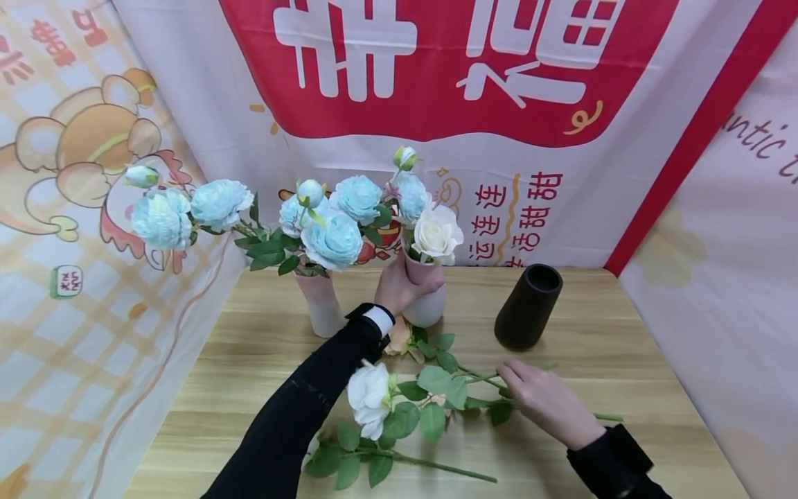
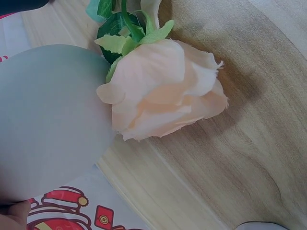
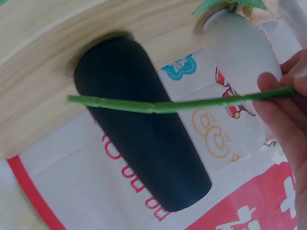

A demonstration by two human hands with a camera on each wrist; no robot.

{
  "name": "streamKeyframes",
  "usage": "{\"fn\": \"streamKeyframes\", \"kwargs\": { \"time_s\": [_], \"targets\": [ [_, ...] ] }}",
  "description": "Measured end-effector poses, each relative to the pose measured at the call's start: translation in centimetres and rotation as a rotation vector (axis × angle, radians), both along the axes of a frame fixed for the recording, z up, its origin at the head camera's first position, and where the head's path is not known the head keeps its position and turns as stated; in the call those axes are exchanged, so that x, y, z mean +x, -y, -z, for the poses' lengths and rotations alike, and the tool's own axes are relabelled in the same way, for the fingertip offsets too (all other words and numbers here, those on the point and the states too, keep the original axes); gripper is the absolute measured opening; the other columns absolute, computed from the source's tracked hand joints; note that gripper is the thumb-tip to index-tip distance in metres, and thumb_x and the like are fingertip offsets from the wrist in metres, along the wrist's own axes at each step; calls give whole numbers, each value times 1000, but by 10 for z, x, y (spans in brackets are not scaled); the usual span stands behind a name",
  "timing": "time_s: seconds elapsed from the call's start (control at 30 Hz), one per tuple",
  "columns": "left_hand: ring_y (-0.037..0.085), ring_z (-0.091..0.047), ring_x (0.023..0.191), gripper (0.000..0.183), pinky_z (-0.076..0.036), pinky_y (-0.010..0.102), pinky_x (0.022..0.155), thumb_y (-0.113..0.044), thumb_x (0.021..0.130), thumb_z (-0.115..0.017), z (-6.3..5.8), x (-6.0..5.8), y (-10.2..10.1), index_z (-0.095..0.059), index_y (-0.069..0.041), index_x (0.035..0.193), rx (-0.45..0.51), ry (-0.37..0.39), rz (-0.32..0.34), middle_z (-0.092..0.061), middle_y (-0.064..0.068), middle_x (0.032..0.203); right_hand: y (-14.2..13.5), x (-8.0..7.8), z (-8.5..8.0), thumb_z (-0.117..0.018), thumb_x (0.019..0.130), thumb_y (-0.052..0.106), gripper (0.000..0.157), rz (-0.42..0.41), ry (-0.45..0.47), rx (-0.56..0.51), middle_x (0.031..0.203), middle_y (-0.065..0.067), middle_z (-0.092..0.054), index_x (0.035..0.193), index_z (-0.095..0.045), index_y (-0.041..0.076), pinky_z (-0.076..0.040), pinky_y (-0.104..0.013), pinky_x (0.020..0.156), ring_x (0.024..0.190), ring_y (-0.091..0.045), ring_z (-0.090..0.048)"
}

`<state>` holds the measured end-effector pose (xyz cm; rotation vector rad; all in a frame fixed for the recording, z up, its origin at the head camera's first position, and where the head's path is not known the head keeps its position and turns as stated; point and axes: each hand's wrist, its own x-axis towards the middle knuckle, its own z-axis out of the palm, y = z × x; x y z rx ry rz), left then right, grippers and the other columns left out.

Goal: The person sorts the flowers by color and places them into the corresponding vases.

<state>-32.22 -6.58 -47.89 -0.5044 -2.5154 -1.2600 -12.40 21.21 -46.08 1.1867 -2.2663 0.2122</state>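
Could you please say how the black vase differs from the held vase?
The black vase is dark all over; the held vase is pink above, whitish below.
The held vase carries a white flower; the black vase shows none.
The left hand grips the held vase; the black vase stands unheld.
Both are unpatterned.

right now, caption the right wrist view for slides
Right hand holding a green stem in front of a tapered black vase.

vases [image 1: 427, 310] 3 | hands [image 1: 551, 402] 2 | white roses [image 1: 436, 234] 2+ — blue buds [image 1: 141, 176] 3 | full blue blooms [image 1: 332, 239] 6
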Motion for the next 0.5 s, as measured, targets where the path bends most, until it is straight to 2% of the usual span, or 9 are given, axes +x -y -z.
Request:
{"fn": "streamKeyframes", "kwargs": {
  "time_s": [0.2, 0.4, 0.5],
  "targets": [
    [23, -59, 113, 99, -48, 38, 93, -62, 72, -78, -2, 3, -2, -40, -8, 146, -4, 24, -7, -59, 11, 130, -4, 1, -5, -28, 102, 10, 39, 11, -22, -115, 92, -13, -63, 101, -64, -6, -56, -32, 57, 74, -22, -65],
    [20, -59, 113, 98, -48, 36, 93, -62, 72, -77, -3, 3, -3, -41, -9, 145, -8, 40, -12, -59, 8, 130, 11, 4, -17, -39, 98, 9, 31, 1, -117, -269, 93, -14, -65, 97, -65, -7, -56, -35, 59, 74, -23, -65],
    [21, -59, 113, 98, -48, 37, 93, -62, 72, -77, -4, 4, -4, -41, -8, 145, -6, 43, -15, -59, 9, 130, 19, 5, -21, -42, 98, 10, 29, 4, -118, -321, 94, -13, -65, 97, -67, -5, -56, -35, 59, 72, -22, -65]
  ]
}}
